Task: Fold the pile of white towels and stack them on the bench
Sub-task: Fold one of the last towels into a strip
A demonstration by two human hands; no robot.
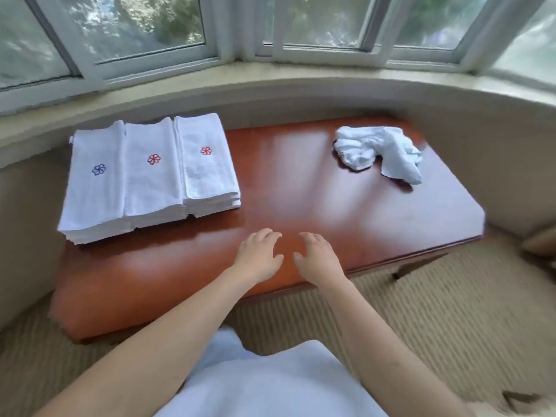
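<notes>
Your left hand [259,254] and right hand [316,256] hovered side by side over the bare near middle of the table [301,176], grip spread loose, holding nothing. One crumpled towel [379,152] lay at the far right; three folded stacks [150,176] sat far left. Towel looked soft, light, floppy; likely best pinched at two corners.

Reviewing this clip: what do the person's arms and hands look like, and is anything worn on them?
Both forearms are bare, with no sleeves in view. The left hand and right hand carry no gloves, rings, watch or bracelet that the head view shows. A pale blue-white garment covers the body at the bottom of the frame.
</notes>
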